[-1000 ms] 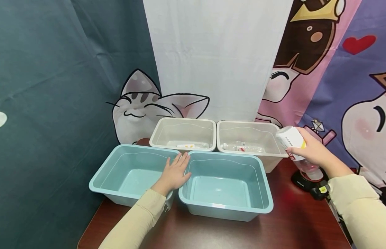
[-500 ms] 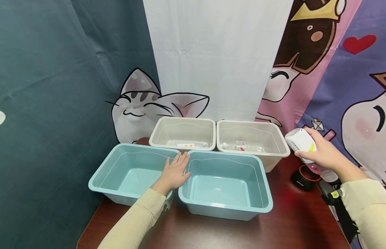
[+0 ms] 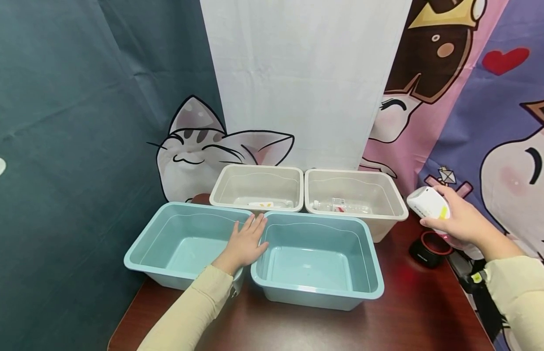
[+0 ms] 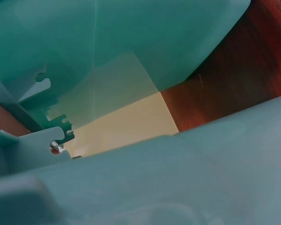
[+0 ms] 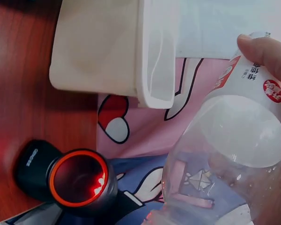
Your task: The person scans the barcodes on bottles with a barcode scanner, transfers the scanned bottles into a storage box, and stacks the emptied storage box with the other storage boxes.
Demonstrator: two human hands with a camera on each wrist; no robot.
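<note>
My right hand [image 3: 465,219] grips a clear plastic bottle [image 3: 430,204] with a white label, tilted with its base up toward the head camera. In the right wrist view the bottle [image 5: 225,140] shows red marks and dark print on its label. Below and to its left sits a black barcode scanner [image 3: 422,252] with a glowing red ring. My left hand [image 3: 243,244] lies with fingers straight across the adjoining rims of the left blue bin [image 3: 184,277] and the right blue bin [image 3: 316,295]. The left wrist view shows blue bin walls, not the hand.
Behind stand two beige bins, the left one [image 3: 259,170] and the right one [image 3: 355,174]. Each has a clear bottle lying inside, the left bottle [image 3: 272,204] and the right bottle [image 3: 351,208]. The brown table [image 3: 412,312] ends at the right near some dark gear.
My right hand has carried the bottle right and slightly down, away from the right beige bin. The bottle's base has turned more toward the head camera. My left hand stays in place.
</note>
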